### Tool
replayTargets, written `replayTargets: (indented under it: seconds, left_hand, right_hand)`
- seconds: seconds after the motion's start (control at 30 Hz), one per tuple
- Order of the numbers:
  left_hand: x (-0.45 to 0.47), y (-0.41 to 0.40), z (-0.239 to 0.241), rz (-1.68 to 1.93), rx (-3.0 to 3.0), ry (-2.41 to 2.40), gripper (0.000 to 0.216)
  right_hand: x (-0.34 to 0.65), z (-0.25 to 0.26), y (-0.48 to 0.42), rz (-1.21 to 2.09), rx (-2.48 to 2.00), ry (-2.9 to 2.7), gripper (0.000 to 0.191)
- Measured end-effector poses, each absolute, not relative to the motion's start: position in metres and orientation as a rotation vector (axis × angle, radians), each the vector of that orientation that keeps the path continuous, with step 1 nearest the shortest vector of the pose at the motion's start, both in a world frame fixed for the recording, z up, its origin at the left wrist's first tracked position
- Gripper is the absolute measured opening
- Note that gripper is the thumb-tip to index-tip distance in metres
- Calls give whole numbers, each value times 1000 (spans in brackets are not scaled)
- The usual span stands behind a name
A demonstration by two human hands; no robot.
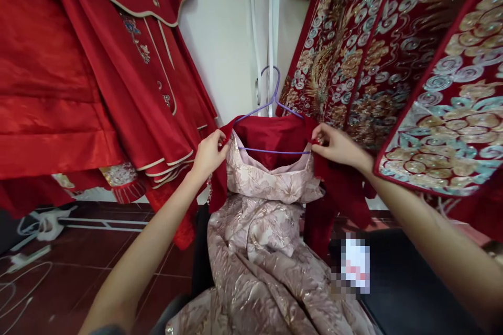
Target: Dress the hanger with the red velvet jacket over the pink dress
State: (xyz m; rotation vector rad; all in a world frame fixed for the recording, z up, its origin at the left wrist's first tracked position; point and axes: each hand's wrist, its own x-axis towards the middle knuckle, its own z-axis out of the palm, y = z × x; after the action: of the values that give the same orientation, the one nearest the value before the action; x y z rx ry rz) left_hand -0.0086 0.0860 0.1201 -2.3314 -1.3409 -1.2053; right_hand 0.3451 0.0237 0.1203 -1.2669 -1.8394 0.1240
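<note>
At far left, a plain red skirt (51, 120) and a red gown with cream piping (118, 57) hang high, presumably so that their hems clear the tiled floor (94, 256), where a white power strip (29, 259) and loose cables lie. The left hand (211, 156) grasps the red jacket (271, 131) between thumb and fingers, close to the left shoulder end of the purple hanger (274, 97); the pinch seems meant to draw the collar edge outward.

Between the hands, the jacket sits on the hanger around a pink brocade dress (271, 188), whose neckline lies just at the hanger's crossbar. The hook stands upright against a white upright (271, 26), probably for support, though I cannot tell what it catches on. The dress's skirt spreads down toward the person, apparently because its length leaves nowhere else to fall.

The right hand (334, 146) mirrors the left, grasping the jacket near the hanger's right shoulder end, which likely keeps the opening even. At far right, an embroidered red panel (451, 125) hangs above a black surface (404, 272), near whose left edge sits a pixelated item.
</note>
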Motion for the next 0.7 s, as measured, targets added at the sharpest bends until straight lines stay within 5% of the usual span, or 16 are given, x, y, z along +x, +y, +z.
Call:
replayTargets:
  seconds: [0.23, 0.47, 0.7]
  left_hand:
    - [68, 50, 122, -1157, -2615, -1145, 10]
    - [82, 42, 103, -1483, -2692, -1125, 26]
    - [80, 48, 82, -2295, -2668, -1345, 14]
  right_hand:
    - [257, 100, 15, 284, -1034, -1767, 17]
    - [239, 86, 12, 573, -799, -1727, 28]
    - [252, 83, 7, 428, -865, -1720, 23]
